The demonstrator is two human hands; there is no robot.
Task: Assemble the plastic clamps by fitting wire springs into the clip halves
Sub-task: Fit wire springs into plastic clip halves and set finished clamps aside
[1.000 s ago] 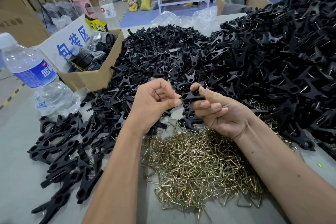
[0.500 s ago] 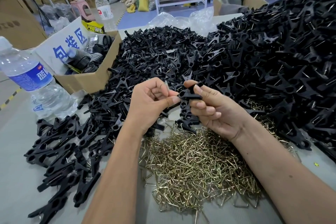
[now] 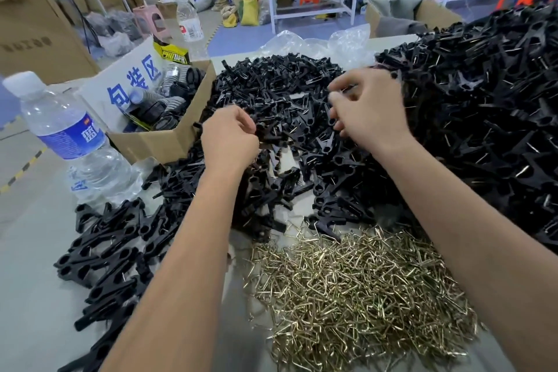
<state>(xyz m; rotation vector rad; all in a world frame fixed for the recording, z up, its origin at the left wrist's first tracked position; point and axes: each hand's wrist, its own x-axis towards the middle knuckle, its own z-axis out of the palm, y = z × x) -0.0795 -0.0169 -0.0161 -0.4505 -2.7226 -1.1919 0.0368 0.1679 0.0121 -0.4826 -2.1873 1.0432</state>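
Warehouse setting: stacked cartons and steel racks behind a grey worktop [image 3: 33, 251] heaped with parts.

Right hand [image 3: 370, 109]: has moved up and away from the chest-level position of a second ago, now over the far clip-half pile [image 3: 271, 90]. Fingers loosely curled, blurred by motion; whether they hold anything cannot be told. The black clamp it pinched a moment ago is no longer seen in it.

Left hand [image 3: 229, 139]: also shifted forward from the shared grip, now at the near edge of the same pile. Fingers curled at the plastic, apparently pinching a piece; contact is too dark to confirm.

Meaning: judged from this, one clamp is finished and released, and both hands are fetching fresh halves for the next cycle. No spring is in either hand.

Task stock, outward from the hands:
- Loose clip halves, directly under and beyond both hands.
- Wire springs [image 3: 362, 293], brass-coloured heap, near the body, between the forearms, untouched.
- Tall black heap with wires showing [image 3: 483, 118], right of the right hand, probably assembled clamps.
- Black pieces [image 3: 108, 244] spread at near left.

Other: water bottle [image 3: 69, 142] at far left; open carton [image 3: 157, 136] just behind it.
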